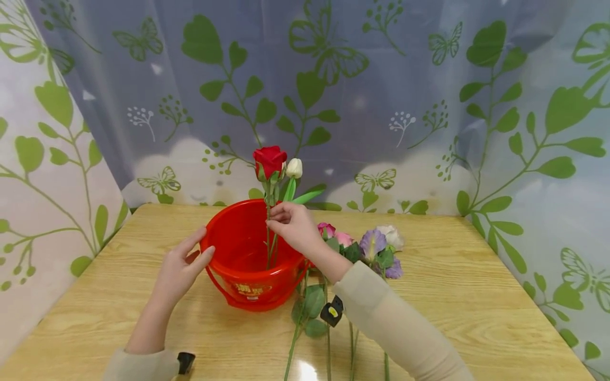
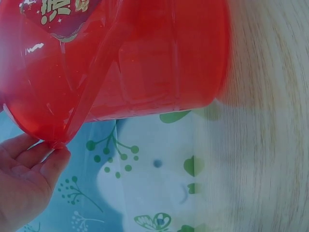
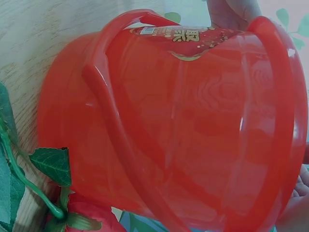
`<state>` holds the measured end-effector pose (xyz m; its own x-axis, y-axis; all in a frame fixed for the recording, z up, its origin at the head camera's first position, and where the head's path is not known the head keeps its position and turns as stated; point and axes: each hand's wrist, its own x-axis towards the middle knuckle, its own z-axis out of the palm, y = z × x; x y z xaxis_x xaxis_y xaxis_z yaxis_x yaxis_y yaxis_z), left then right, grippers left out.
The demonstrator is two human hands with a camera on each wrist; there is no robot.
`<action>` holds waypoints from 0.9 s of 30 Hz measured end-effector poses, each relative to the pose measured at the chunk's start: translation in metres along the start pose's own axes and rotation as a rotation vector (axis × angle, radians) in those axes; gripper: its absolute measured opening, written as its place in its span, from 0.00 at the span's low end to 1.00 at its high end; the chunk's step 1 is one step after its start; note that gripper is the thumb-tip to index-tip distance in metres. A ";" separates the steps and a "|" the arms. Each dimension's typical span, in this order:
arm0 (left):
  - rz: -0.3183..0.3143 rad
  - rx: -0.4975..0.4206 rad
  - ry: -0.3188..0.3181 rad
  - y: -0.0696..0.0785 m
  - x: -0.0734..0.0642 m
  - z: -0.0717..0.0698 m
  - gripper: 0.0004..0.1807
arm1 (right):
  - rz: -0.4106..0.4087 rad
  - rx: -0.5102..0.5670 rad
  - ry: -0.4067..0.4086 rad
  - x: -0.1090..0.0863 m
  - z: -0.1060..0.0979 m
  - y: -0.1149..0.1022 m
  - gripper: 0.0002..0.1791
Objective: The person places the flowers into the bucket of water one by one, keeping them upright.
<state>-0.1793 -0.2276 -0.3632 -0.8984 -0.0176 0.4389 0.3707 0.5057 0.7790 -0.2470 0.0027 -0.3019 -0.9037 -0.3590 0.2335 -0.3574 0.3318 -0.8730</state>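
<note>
A red plastic bucket (image 1: pixel 286 290) with a swing handle stands on the table. My left hand (image 1: pixel 178 270) holds its left rim; in the left wrist view that hand's thumb and fingers pinch the rim by the handle joint. Over the bucket, my right hand (image 1: pixel 296 227) pinches the green stem of a red rose (image 1: pixel 270 161), which stands upright with its stem reaching down inside. Beside the rose rises a white tulip (image 1: pixel 294 168) with long green leaves, its stem also in the bucket. The right wrist view shows mostly the bucket's wall (image 3: pixel 193 125), with the right hand's fingers at the edge.
Right of the bucket, several flowers lie on the wooden table (image 1: pixel 452 296): a dark pink bloom (image 1: pixel 326 229), a pink one (image 1: pixel 344 239), a purple iris (image 1: pixel 373 244) and a white bloom (image 1: pixel 392 237). Their long stems point towards me. A patterned curtain (image 1: pixel 267 79) hangs behind.
</note>
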 end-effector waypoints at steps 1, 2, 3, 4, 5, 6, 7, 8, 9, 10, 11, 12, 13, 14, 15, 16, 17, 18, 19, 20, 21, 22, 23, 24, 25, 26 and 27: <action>-0.001 0.000 0.000 0.000 0.000 0.000 0.27 | -0.003 -0.001 -0.001 0.000 0.000 0.000 0.08; -0.003 0.000 -0.001 0.000 0.000 0.000 0.27 | -0.007 0.000 -0.001 0.000 0.000 0.000 0.08; -0.005 0.000 -0.001 0.000 0.000 0.001 0.27 | -0.009 0.001 -0.002 0.000 0.000 0.000 0.08; -0.008 0.000 -0.001 0.001 0.001 0.001 0.27 | -0.009 0.002 -0.003 0.000 0.000 0.000 0.08; -0.009 0.000 0.000 0.001 0.001 0.001 0.27 | -0.010 0.001 -0.003 0.000 0.000 0.000 0.08; -0.010 0.000 0.000 0.001 0.001 0.001 0.27 | -0.011 0.000 -0.003 0.000 0.000 0.001 0.07; -0.012 0.001 0.000 0.001 0.001 0.001 0.27 | -0.010 -0.002 -0.003 0.000 0.000 0.001 0.07; -0.013 0.000 -0.001 0.002 0.000 0.001 0.27 | -0.009 -0.003 -0.003 0.000 0.000 0.001 0.07; -0.014 0.001 0.000 0.002 0.000 0.000 0.27 | -0.008 -0.004 -0.003 0.001 0.001 0.002 0.07; -0.014 0.002 0.000 0.002 0.000 0.000 0.27 | -0.008 -0.005 -0.003 0.000 0.001 0.002 0.07; -0.014 0.003 0.001 0.002 0.000 0.000 0.27 | -0.008 -0.007 -0.003 0.000 0.001 0.002 0.07; -0.013 0.004 0.001 0.002 0.000 0.000 0.27 | -0.008 -0.007 -0.003 0.000 0.001 0.003 0.07; -0.012 0.005 0.002 0.002 0.000 0.000 0.27 | -0.010 -0.007 -0.002 0.000 0.001 0.003 0.07; -0.011 0.008 0.003 0.002 0.000 0.000 0.27 | -0.013 -0.007 -0.002 0.000 0.001 0.003 0.06; -0.009 0.010 0.004 0.002 0.000 0.000 0.27 | -0.014 -0.008 -0.002 0.000 0.002 0.003 0.06; -0.009 0.010 0.005 0.002 0.000 0.000 0.27 | -0.015 -0.007 -0.001 0.000 0.002 0.003 0.06; -0.007 0.012 0.006 0.002 0.000 0.000 0.27 | -0.016 -0.006 0.000 -0.001 0.002 0.003 0.06; -0.007 0.012 0.007 0.002 0.000 0.001 0.27 | -0.017 -0.005 0.001 -0.001 0.002 0.003 0.06; -0.008 0.011 0.007 0.002 0.000 0.001 0.27 | -0.017 -0.002 -0.001 -0.001 0.002 0.003 0.06; -0.009 0.011 0.007 0.002 0.000 0.001 0.27 | -0.017 0.005 -0.003 -0.001 0.002 0.003 0.06; -0.011 0.009 0.006 0.002 0.000 0.001 0.27 | -0.015 0.011 -0.005 -0.002 0.002 0.003 0.06; -0.013 0.009 0.006 0.001 0.000 0.001 0.27 | -0.016 0.020 -0.008 -0.002 0.002 0.003 0.07; -0.015 0.009 0.006 0.001 0.000 0.002 0.27 | -0.014 0.026 -0.010 -0.002 0.002 0.003 0.07; -0.017 0.009 0.006 0.001 0.000 0.002 0.27 | -0.013 0.034 -0.014 -0.002 0.002 0.003 0.07; -0.018 0.010 0.006 0.001 0.000 0.002 0.27 | -0.010 0.039 -0.016 -0.002 0.002 0.003 0.07; -0.019 0.010 0.007 0.002 0.000 0.002 0.28 | -0.006 0.041 -0.017 -0.003 0.002 0.003 0.07; -0.019 0.010 0.007 0.002 0.000 0.002 0.28 | -0.003 0.042 -0.017 -0.003 0.002 0.003 0.07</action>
<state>-0.1793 -0.2253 -0.3627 -0.9036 -0.0331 0.4271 0.3512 0.5139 0.7827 -0.2452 0.0033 -0.3063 -0.8981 -0.3754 0.2293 -0.3500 0.2941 -0.8894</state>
